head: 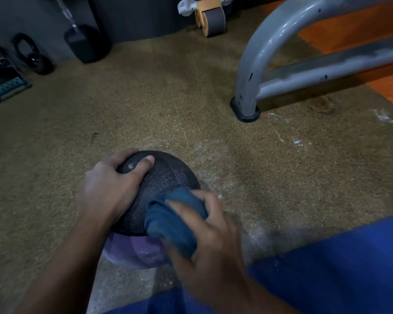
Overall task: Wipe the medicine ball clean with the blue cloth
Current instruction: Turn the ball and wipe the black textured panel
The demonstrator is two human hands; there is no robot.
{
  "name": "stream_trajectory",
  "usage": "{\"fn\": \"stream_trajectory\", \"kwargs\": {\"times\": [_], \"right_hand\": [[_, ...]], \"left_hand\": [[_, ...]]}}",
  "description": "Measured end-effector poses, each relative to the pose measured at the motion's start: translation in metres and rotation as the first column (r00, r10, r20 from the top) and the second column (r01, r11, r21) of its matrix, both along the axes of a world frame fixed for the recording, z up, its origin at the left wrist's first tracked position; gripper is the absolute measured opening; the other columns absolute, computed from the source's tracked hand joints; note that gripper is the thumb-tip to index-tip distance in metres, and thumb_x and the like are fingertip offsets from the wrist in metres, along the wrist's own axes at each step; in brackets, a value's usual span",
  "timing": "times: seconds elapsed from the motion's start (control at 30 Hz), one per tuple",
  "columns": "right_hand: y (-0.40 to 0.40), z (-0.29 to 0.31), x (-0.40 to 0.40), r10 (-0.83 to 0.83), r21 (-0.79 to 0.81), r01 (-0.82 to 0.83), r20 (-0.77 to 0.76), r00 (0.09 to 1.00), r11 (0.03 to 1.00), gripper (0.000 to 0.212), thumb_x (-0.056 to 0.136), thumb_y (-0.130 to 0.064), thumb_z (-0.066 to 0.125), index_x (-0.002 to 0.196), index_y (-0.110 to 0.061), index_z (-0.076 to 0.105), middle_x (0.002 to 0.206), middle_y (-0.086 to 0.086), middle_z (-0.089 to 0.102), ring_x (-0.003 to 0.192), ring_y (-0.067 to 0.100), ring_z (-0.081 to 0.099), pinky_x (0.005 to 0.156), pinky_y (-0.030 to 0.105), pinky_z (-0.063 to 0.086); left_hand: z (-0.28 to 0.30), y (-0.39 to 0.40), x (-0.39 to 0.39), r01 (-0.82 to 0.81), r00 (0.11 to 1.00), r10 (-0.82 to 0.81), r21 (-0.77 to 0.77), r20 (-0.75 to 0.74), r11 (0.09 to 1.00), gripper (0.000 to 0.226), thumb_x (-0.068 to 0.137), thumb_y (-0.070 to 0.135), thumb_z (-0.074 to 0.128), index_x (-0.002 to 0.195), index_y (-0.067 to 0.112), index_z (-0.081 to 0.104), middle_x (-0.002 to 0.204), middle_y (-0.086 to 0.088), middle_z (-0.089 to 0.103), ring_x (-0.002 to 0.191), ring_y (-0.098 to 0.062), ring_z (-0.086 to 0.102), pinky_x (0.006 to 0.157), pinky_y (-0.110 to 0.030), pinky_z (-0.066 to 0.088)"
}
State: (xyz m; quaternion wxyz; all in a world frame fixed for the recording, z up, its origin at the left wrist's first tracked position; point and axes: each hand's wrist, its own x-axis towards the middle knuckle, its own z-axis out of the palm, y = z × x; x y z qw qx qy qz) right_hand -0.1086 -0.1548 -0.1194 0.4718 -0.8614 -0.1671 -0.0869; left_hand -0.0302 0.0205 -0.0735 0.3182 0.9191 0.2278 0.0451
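Head view: medicine ball on speckled floor mat, both hands on it.
Left hand gripped the ball's far-left side; right hand, motion-blurred, clutched the bunched blue cloth against its near-right side. Ball's underside was hidden. Grey frame leg stood beyond the ball, right.

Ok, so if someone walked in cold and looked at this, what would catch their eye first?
Probably the dark textured medicine ball low in the centre, gripped by the left hand while the right hand rubs a bunched blue cloth on its near side. Next, the grey tubular frame standing on the speckled floor at upper right.
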Motion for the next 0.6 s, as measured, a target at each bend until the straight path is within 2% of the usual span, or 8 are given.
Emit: {"fn": "stream_trajectory", "kwargs": {"times": [0.13, 0.2, 0.27, 0.33, 0.4, 0.43, 0.5, 0.6], "right_hand": [[-0.001, 0.004, 0.051, -0.092, -0.021, 0.091, -0.105, 0.990, 0.996, 0.042, 0.087, -0.055, 0.056, 0.125, -0.037, 0.060, 0.107, -0.011, 0.051, 0.085, 0.008, 0.058, 0.076, 0.035, 0.052], [-0.003, -0.006, 0.082, -0.124, -0.010, 0.125, -0.216, 0.969, 0.992, 0.028, 0.088, -0.054, 0.058, 0.104, -0.032, 0.066, 0.092, -0.008, 0.054, 0.078, 0.011, 0.058, 0.073, 0.033, 0.048], [-0.007, -0.021, 0.103, -0.139, 0.078, 0.181, -0.382, 0.914, 0.980, 0.022, 0.089, -0.048, 0.062, 0.081, -0.028, 0.065, 0.075, -0.006, 0.060, 0.068, 0.014, 0.059, 0.066, 0.031, 0.045], [-0.012, -0.031, 0.101, -0.142, 0.144, 0.243, -0.496, 0.857, 0.959, 0.025, 0.091, -0.044, 0.062, 0.075, -0.026, 0.063, 0.071, 0.000, 0.064, 0.064, 0.018, 0.061, 0.064, 0.032, 0.047], [-0.015, -0.028, 0.077, -0.175, 0.126, 0.256, -0.449, 0.876, 0.958, 0.015, 0.091, -0.046, 0.060, 0.085, -0.033, 0.065, 0.085, 0.002, 0.062, 0.070, 0.015, 0.059, 0.068, 0.028, 0.043], [-0.015, -0.021, 0.061, -0.172, 0.108, 0.229, -0.382, 0.908, 0.967, 0.018, 0.090, -0.050, 0.060, 0.100, -0.037, 0.067, 0.097, -0.002, 0.058, 0.078, 0.010, 0.059, 0.073, 0.027, 0.044], [-0.007, 0.004, 0.035, -0.102, 0.054, 0.117, -0.230, 0.968, 0.992, 0.042, 0.086, -0.058, 0.055, 0.123, -0.039, 0.060, 0.113, -0.011, 0.049, 0.092, 0.007, 0.059, 0.082, 0.027, 0.049], [0.006, 0.025, 0.048, -0.067, -0.124, 0.063, -0.036, 0.997, 0.990, 0.045, 0.087, -0.058, 0.055, 0.127, -0.039, 0.056, 0.113, -0.007, 0.047, 0.094, 0.015, 0.058, 0.081, 0.033, 0.049]], "left_hand": [[0.000, 0.001, -0.004, 0.029, 0.999, -0.029, 0.003, 0.025, 1.000, 0.062, 0.065, 0.079, 0.050, 0.120, 0.052, 0.062, 0.135, 0.008, 0.061, 0.122, -0.024, 0.055, 0.103, -0.046, 0.044], [-0.001, 0.001, -0.006, 0.031, 0.999, -0.031, 0.014, 0.039, 0.999, 0.063, 0.065, 0.081, 0.049, 0.119, 0.053, 0.061, 0.136, 0.011, 0.059, 0.124, -0.023, 0.054, 0.105, -0.047, 0.043], [-0.001, 0.000, -0.006, 0.028, 0.999, -0.029, 0.019, 0.043, 0.999, 0.063, 0.063, 0.083, 0.048, 0.118, 0.055, 0.060, 0.137, 0.013, 0.058, 0.126, -0.022, 0.053, 0.106, -0.048, 0.042], [0.001, -0.004, -0.006, 0.013, 0.999, -0.014, 0.025, 0.036, 1.000, 0.063, 0.063, 0.084, 0.046, 0.118, 0.056, 0.060, 0.138, 0.016, 0.057, 0.127, -0.021, 0.053, 0.105, -0.049, 0.042], [0.002, -0.009, -0.005, 0.003, 1.000, -0.004, 0.054, 0.016, 0.999, 0.061, 0.066, 0.083, 0.045, 0.119, 0.057, 0.059, 0.138, 0.017, 0.056, 0.127, -0.023, 0.052, 0.105, -0.049, 0.042], [0.002, -0.011, -0.004, 0.004, 1.000, -0.004, 0.066, 0.012, 0.998, 0.057, 0.069, 0.081, 0.046, 0.118, 0.056, 0.060, 0.137, 0.017, 0.057, 0.126, -0.023, 0.053, 0.104, -0.047, 0.042], [0.002, -0.013, -0.003, 0.024, 0.999, -0.026, 0.071, 0.030, 0.997, 0.043, 0.080, 0.071, 0.052, 0.117, 0.052, 0.064, 0.134, 0.015, 0.060, 0.123, -0.022, 0.055, 0.102, -0.041, 0.043], [0.002, -0.014, 0.000, 0.074, 0.995, -0.078, 0.055, 0.061, 0.996, 0.028, 0.093, 0.052, 0.053, 0.116, 0.046, 0.067, 0.129, 0.010, 0.064, 0.118, -0.021, 0.057, 0.097, -0.036, 0.044]]}}
